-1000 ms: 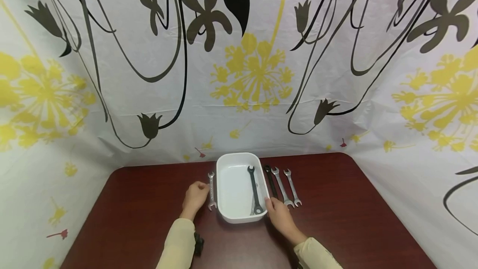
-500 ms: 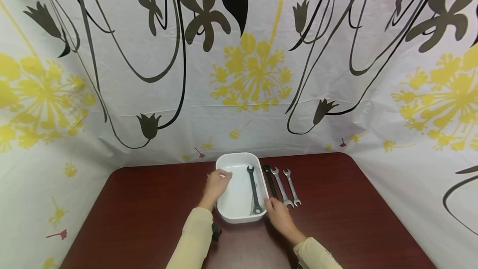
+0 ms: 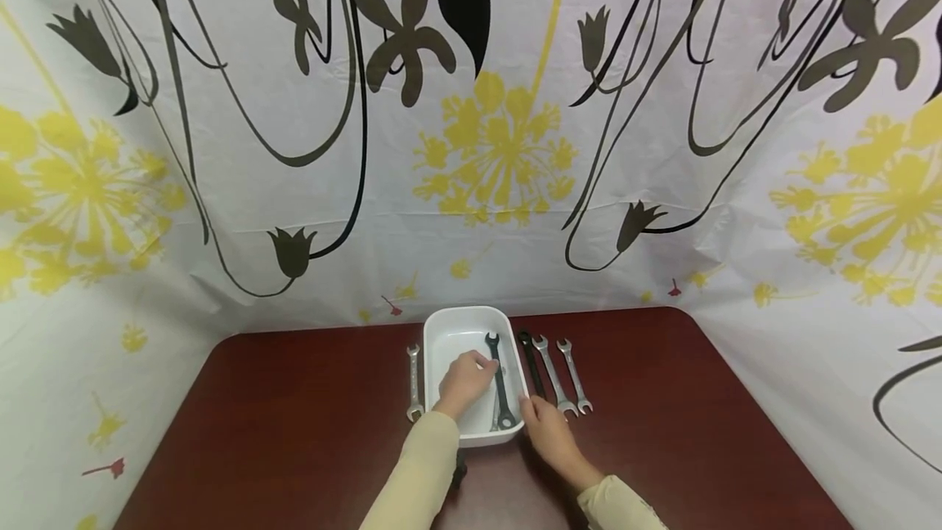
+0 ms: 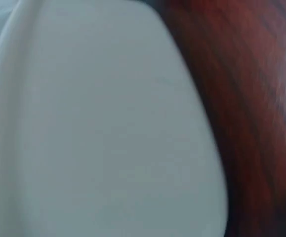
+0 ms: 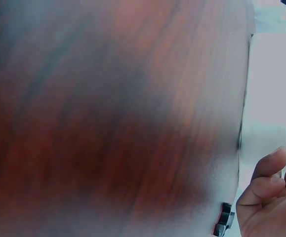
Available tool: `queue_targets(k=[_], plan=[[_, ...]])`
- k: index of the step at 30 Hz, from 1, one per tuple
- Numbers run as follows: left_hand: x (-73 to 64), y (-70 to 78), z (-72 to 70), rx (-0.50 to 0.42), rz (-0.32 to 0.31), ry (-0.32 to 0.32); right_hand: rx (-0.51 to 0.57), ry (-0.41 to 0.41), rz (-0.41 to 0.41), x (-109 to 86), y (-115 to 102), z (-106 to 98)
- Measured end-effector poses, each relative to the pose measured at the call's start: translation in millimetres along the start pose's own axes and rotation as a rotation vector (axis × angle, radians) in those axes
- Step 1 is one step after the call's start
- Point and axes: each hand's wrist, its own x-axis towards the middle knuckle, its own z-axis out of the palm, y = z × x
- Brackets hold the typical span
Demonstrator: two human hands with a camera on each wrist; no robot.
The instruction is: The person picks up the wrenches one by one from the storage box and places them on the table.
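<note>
A white tray (image 3: pixel 441 342) lies on the table. Inside it, towards the right, is a black combination wrench (image 3: pixel 500 387) with a silver wrench (image 3: pixel 495 414) partly showing beside it. My left hand (image 3: pixel 465 384) reaches into the tray, its fingertips at the black wrench's upper shaft; whether they pinch it is hidden. The left wrist view has the tray's white surface (image 4: pixel 113 128) but no hand. My right hand (image 3: pixel 550 430) holds the tray's right rim; curled fingers (image 5: pixel 268 187) show in the right wrist view.
Left of the tray lies a silver open-end wrench (image 3: pixel 414 383). Along its right side lie a black wrench (image 3: pixel 533 362), a larger silver wrench (image 3: pixel 553 375) and a smaller silver wrench (image 3: pixel 575 376). A patterned cloth (image 3: pixel 368 186) rises behind the brown table (image 3: pixel 662 399).
My left hand has moved right, from beside the silver wrench on the left, over the tray's rim to the black wrench inside. That silver wrench stays on the table. My right hand keeps its hold.
</note>
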Motion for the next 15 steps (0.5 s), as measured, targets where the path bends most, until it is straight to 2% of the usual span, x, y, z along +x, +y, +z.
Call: queue_targets(k=[8,15], plan=[[-3.6,-6.1,21.3,0.021,0.049,-0.017,0.005,-0.007,-0.001,-0.4,0,0],[-8.1,-10.2,32.6,0.062,0.051,-0.019,-0.002,0.013,-0.009,-1.2,0,-2]])
